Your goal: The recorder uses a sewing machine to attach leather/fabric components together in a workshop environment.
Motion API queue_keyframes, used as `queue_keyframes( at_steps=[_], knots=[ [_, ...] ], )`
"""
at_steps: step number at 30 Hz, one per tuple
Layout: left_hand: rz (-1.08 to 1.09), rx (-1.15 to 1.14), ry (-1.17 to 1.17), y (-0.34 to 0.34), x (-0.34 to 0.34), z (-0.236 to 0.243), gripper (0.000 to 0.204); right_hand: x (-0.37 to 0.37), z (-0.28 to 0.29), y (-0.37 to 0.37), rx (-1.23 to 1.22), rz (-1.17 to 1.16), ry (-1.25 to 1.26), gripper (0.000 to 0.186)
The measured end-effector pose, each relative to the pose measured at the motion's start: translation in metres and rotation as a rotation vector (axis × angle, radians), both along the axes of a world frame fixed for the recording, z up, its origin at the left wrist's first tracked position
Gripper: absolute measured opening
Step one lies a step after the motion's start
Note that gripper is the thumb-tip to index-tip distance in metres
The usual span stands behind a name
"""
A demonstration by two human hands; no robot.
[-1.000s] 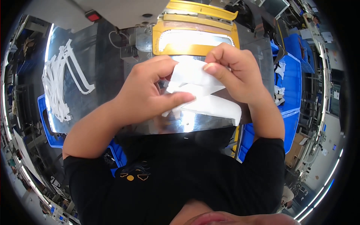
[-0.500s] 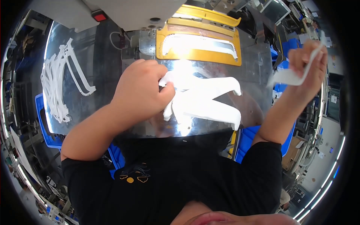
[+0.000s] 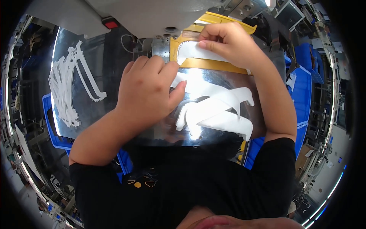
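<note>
My left hand (image 3: pixel 150 86) is over the metal tabletop, fingers curled and thumb below them, around the end of a white curved piece of fabric or padding (image 3: pixel 198 86). Several such pieces lie crossed in a pile just right of it. Farther back, the thumb and fingertips of my right hand (image 3: pixel 230 42) pinch at a flat white piece (image 3: pixel 187 50) lying within a yellow frame (image 3: pixel 213 64). That piece has a notched edge at its left end. The right hand and forearm cover the frame's right part.
A heap of white notched strips (image 3: pixel 63 89) lies at the left of the metal table (image 3: pixel 114 49). A grey machine body with a red switch (image 3: pixel 110 24) overhangs the back. Blue bins (image 3: pixel 299 95) stand at the right, another blue bin (image 3: pixel 51 128) at the left.
My right hand has swung inward from the far right, where it held up a white strip, to the yellow frame. My left hand stays at the pile, thumb slightly farther out.
</note>
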State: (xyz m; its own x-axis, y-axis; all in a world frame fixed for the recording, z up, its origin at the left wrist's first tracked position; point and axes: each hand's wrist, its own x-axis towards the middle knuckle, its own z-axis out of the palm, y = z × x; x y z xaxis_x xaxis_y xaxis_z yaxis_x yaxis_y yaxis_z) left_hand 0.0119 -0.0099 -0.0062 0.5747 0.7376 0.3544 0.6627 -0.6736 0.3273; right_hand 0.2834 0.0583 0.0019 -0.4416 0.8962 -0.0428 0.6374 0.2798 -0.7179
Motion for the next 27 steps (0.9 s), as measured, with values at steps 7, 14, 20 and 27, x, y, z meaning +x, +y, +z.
queue_keyframes(
  at_steps=[7,14,20,27],
  knots=[
    [-0.054,-0.04,0.107,-0.002,-0.001,-0.002,0.057,-0.007,0.001,0.0,0.003,-0.042,-0.069,0.021],
    [-0.032,-0.043,0.156,-0.001,0.0,-0.004,0.062,-0.01,0.002,-0.001,0.044,-0.05,-0.092,0.021],
    [-0.03,-0.061,0.182,0.003,0.002,-0.003,0.061,-0.012,0.001,0.0,0.048,-0.098,-0.112,0.024],
    [-0.227,-0.075,0.134,0.028,-0.006,-0.002,0.047,-0.009,0.004,-0.007,0.16,-0.147,-0.21,0.026]
  ],
)
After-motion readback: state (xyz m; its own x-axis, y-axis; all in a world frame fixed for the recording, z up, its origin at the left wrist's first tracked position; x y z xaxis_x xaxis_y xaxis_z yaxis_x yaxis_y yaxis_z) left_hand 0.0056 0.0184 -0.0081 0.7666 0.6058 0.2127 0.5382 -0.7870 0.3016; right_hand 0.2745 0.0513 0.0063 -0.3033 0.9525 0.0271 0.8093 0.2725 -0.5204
